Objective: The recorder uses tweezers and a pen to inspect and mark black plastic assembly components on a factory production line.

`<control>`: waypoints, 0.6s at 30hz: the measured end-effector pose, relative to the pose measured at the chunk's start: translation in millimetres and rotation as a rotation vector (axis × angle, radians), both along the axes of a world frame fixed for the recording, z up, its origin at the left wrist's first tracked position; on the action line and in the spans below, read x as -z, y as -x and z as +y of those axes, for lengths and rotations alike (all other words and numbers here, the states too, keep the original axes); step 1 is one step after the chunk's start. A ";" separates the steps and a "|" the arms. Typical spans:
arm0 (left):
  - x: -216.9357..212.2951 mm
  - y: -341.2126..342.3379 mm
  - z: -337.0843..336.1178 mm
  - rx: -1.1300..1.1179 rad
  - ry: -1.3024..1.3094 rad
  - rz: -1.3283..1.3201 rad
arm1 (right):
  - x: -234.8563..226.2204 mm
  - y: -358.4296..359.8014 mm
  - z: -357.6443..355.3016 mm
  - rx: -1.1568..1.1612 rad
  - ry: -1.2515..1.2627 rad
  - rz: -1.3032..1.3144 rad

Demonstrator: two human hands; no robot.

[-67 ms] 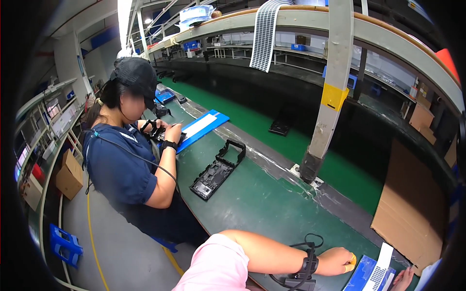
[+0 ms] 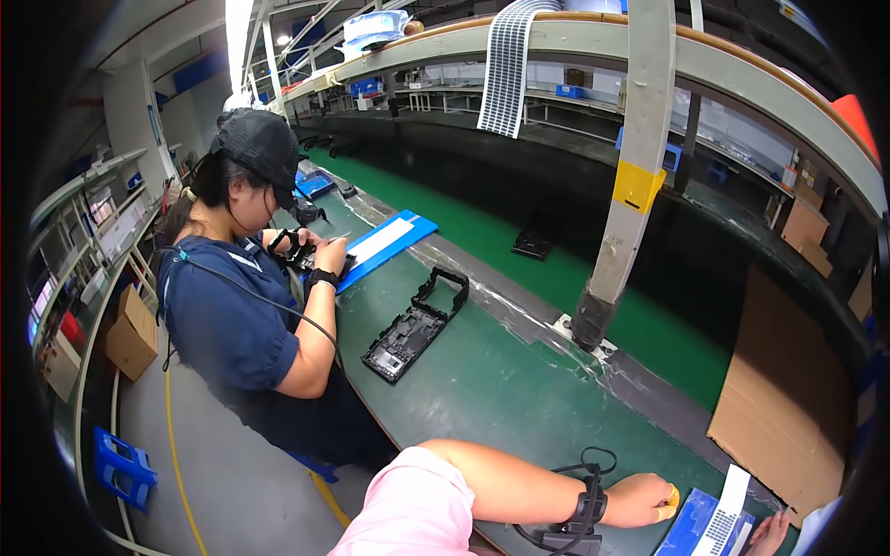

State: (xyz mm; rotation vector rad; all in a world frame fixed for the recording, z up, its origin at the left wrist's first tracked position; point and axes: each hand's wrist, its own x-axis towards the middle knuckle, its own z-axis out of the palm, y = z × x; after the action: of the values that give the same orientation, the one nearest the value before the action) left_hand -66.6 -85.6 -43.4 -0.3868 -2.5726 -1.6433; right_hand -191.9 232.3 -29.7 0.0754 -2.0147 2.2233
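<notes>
The left hand (image 2: 649, 500) rests on the green worktable (image 2: 482, 389), fingers curled, a yellow cot on one fingertip (image 2: 669, 501) touching the near edge of a blue clipboard (image 2: 691, 524); whether it pinches anything cannot be told. The clipboard lies flat at the table's near edge, a white perforated strip (image 2: 723, 519) across it. Only the right hand's (image 2: 769, 533) fingertips show, resting by the strip, grip unclear. Open green tabletop stretches toward a black plastic housing (image 2: 413, 324) beside a co-worker (image 2: 241, 306).

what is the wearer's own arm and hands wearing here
The left arm has a short pink sleeve and a black wrist strap with a black cable looping off it. The left hand has yellow finger covers. Only the fingertips of the right hand show.
</notes>
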 end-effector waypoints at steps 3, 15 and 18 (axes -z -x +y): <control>0.7 -0.4 -0.7 0.005 0.003 -0.008 | -1.8 -1.4 -2.2 0.022 -0.056 -0.018; 1.2 -1.5 0.7 0.003 -0.006 0.018 | -4.7 -3.0 -3.0 -0.043 -0.029 0.018; 10.8 2.8 -6.0 -0.019 -0.005 -0.033 | 29.9 27.4 2.6 -0.045 -0.037 -0.027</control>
State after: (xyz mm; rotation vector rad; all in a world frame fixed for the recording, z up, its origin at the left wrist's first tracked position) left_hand -69.4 -91.6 -54.2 -0.3367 -2.5868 -1.6634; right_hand -219.4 235.0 -59.7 0.0953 -2.0892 2.2254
